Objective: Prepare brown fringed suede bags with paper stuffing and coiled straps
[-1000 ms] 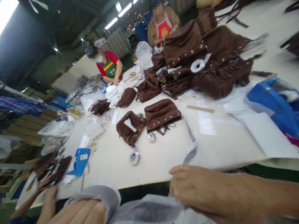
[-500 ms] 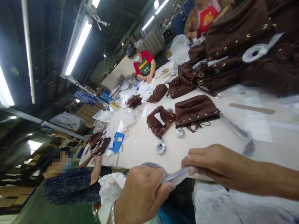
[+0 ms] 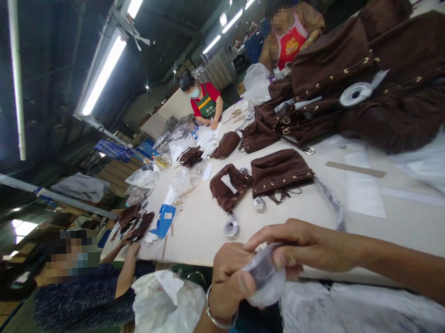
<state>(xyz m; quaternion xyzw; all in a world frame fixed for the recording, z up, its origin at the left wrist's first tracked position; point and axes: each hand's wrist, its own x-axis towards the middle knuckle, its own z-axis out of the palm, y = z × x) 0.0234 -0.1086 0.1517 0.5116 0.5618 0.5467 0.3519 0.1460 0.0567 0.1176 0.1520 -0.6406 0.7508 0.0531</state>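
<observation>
Squarely, plastic wad (image 3: 264, 279) between both grips (image 3: 228, 278) (image 3: 304, 245).

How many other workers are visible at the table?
3: one lower left in dark top, one mid-table in green apron, one far end in red apron. Others may be hidden.

Overhead tube lights (image 3: 104, 76) blazing, glare streaks; hall behind dim. Light even on table (image 3: 206, 222), shadows soft. Whole view tilted, edges stretched. Down low, plastic bag (image 3: 264, 281) soft, perhaps motion blur.
</observation>
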